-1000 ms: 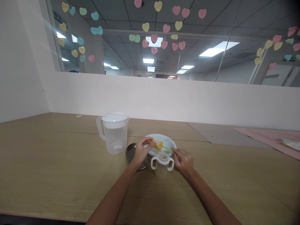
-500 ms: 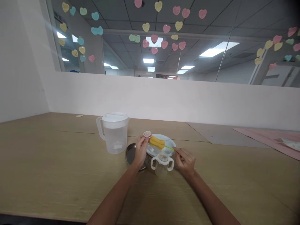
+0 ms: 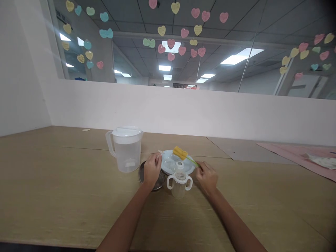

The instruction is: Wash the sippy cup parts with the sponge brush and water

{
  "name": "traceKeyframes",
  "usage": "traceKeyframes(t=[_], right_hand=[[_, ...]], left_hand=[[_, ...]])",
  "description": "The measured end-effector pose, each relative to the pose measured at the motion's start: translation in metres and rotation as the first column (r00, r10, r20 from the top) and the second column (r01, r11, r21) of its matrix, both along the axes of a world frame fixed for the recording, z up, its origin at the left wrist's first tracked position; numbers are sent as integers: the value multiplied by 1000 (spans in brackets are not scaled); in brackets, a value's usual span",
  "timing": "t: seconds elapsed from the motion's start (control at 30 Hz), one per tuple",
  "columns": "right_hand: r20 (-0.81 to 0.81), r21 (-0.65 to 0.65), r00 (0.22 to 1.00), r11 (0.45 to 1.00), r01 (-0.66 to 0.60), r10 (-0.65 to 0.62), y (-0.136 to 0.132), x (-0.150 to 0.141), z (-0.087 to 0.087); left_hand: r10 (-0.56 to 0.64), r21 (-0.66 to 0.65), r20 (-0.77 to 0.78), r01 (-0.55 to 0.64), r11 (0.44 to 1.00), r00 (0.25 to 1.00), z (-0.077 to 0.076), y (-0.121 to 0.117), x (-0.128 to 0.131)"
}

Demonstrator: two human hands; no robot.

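My left hand (image 3: 151,170) is closed, with a small pale piece (image 3: 159,152) just showing past its fingers. It hovers over a round metal dish (image 3: 159,184). My right hand (image 3: 207,175) pinches the green handle of a yellow sponge brush (image 3: 180,152), whose head is raised over the far rim of a white plate (image 3: 168,161). A clear two-handled baby cup (image 3: 179,183) stands on the wooden table between my hands, in front of the plate. A small clear teat (image 3: 179,164) shows just above the cup; whether it sits on the cup or the plate I cannot tell.
A translucent lidded pitcher (image 3: 126,148) stands left of the plate. At the far right lies a pink mat (image 3: 294,152) with a white packet (image 3: 321,160) on it. A low white partition (image 3: 183,112) with glass and heart stickers closes off the back of the table.
The brush head has swung up and away to the plate's far rim. My left hand has dropped from the brush toward the metal dish, the small piece still in it. The view shifted slightly.
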State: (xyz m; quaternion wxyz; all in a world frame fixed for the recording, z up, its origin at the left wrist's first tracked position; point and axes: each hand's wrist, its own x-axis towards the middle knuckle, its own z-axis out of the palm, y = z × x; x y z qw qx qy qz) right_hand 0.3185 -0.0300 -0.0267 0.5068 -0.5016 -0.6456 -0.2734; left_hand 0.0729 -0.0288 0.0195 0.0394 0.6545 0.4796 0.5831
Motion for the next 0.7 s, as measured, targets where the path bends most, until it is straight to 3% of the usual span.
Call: traceKeyframes(t=[0.13, 0.37, 0.53, 0.7], right_hand=[[32, -37, 995, 995, 97, -96, 5, 5, -1], [137, -24, 970, 978, 208, -203, 9, 13, -3], [185, -70, 970, 982, 173, -157, 9, 11, -3], [187, -98, 978, 989, 113, -93, 10, 8, -4]], left_hand=[[130, -109, -248, -161, 981, 960, -8, 5, -6], [206, -324, -492, -398, 858, 846, -10, 10, -15], [205, -390, -569, -480, 785, 797, -15, 15, -20], [226, -344, -614, -514, 786, 756, -14, 13, -23]])
